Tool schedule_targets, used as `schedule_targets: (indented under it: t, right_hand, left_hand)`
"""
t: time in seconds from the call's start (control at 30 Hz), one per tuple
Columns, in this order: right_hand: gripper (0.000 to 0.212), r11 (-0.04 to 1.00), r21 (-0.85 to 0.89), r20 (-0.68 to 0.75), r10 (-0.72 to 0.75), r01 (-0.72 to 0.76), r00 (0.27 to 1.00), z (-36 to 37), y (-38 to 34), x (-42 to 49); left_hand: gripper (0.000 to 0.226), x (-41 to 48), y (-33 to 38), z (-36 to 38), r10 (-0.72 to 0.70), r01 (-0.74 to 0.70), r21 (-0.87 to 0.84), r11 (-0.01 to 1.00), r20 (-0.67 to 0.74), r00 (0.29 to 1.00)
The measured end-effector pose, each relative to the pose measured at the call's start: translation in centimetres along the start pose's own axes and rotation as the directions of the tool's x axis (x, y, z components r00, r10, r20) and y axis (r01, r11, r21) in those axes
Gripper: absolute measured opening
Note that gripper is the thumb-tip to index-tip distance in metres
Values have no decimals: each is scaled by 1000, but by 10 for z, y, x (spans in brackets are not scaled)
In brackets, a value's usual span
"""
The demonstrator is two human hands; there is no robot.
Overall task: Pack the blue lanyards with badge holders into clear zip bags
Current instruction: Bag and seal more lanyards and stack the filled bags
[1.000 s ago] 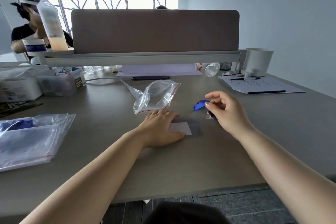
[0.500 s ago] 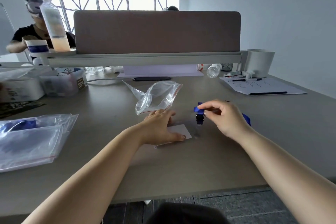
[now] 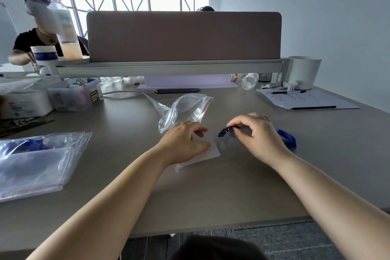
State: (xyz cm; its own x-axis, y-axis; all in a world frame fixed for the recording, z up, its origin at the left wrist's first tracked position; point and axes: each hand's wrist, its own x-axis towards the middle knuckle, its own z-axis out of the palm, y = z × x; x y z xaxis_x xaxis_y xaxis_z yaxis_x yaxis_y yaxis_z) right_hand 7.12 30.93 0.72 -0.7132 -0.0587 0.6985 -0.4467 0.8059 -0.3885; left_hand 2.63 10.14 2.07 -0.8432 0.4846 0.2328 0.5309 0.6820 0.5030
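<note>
My right hand (image 3: 258, 136) pinches the clip end of a blue lanyard (image 3: 288, 137), whose loop trails out behind the hand on the table. The black clip (image 3: 224, 131) points left, just above the edge of a clear badge holder (image 3: 211, 152) with a white card in it. My left hand (image 3: 185, 142) rests on that holder and pins it to the table. An empty clear zip bag (image 3: 185, 112) with a red seal strip lies crumpled and open just beyond my left hand.
A stack of filled zip bags (image 3: 33, 164) lies at the left. Plastic boxes (image 3: 71, 96) stand at back left, a phone (image 3: 177, 90) and a lying bottle (image 3: 249, 81) under the shelf, paper with pens (image 3: 306, 99) and a white cup (image 3: 304, 72) at back right. Another person sits behind.
My right hand has lifted the lanyard's clip and brought it left toward the badge holder. My left hand has stayed pressed on the holder.
</note>
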Motion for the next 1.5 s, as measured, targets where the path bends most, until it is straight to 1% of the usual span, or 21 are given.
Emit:
schedule_targets:
  t: [0.07,0.17,0.23,0.37,0.43,0.53,0.6,0.7,0.8,0.9,0.93,1.0,1.07,1.1,1.17,1.23,1.3,1.33,1.4,1.43,1.5]
  right_hand:
    - [11,1000,5,-29,-13,13,1000,0,0,1]
    - [10,999,16,-41,-36,37,999,1,-1,4]
    - [11,998,23,-46,-50,51,998,2,-3,5]
    - [9,998,34,-24,-58,59,998,4,-3,5]
    - [11,997,70,-24,-32,34,999,4,-2,4]
    - [13,991,127,-6,52,-50,999,2,-1,4]
    - [11,984,153,30,84,-88,996,0,-1,4]
    - [6,974,187,89,110,-125,990,-2,-3,5]
    - [7,950,246,154,158,-192,975,-4,-5,5]
    - [11,933,265,193,194,-241,962,-5,-6,5]
    - [12,936,250,211,197,-247,957,-5,-7,5]
    - [14,945,208,244,198,-251,949,-4,-7,4]
    - [13,955,168,259,195,-243,946,-1,-8,2]
    - [13,967,137,256,177,-217,950,0,-9,1]
    - [14,993,43,252,95,-110,963,3,-10,-1]
    - [14,997,-73,282,12,9,959,6,-15,-2]
    - [17,977,-168,300,-74,129,951,8,-20,-3]
    - [21,961,-205,303,-117,185,946,9,-22,-3]
    - [29,926,-255,293,-201,279,935,11,-27,-4]
    - [30,908,-270,278,-244,320,929,13,-29,-4]
    - [26,878,-294,226,-322,379,920,14,-31,-4]
  left_hand:
    - [28,2,2,0,-9,8,-39,999,-17,1000]
    - [26,2,6,1,-20,19,-76,997,-16,1000]
    - [29,0,9,1,7,-9,-77,997,-23,1000]
    - [17,-2,8,3,61,-65,-93,994,-40,997]
    - [15,-2,7,3,73,-77,-113,991,-41,996]
    - [13,-3,7,1,87,-94,-191,977,-44,995]
    - [11,-5,8,-1,98,-108,-255,961,-50,994]
    - [19,-6,8,-4,123,-129,-348,928,-40,992]
    - [18,-7,9,-7,154,-151,-401,904,-23,988]
    - [16,-6,8,-9,85,-134,-515,846,-118,989]
    - [13,-5,7,-10,40,-129,-564,815,-168,985]
    - [6,-2,5,-11,-64,-112,-596,795,-267,962]
    - [6,1,2,-11,-157,-82,-576,814,-352,923]
    - [5,3,-1,-10,-187,-70,-557,827,-390,901]
    - [5,5,-4,-10,-230,-47,-519,854,-457,859]
    - [7,6,-4,-11,-277,4,-472,882,-509,815]
    - [7,4,-3,-13,-277,72,-355,932,-571,772]
    - [8,3,-2,-13,-239,82,-274,958,-610,756]
    - [13,0,-2,-13,-92,40,-94,995,-663,743]
    - [16,0,-2,-11,-2,5,4,1000,-668,744]
    - [18,1,-2,-7,177,-63,199,978,-633,753]
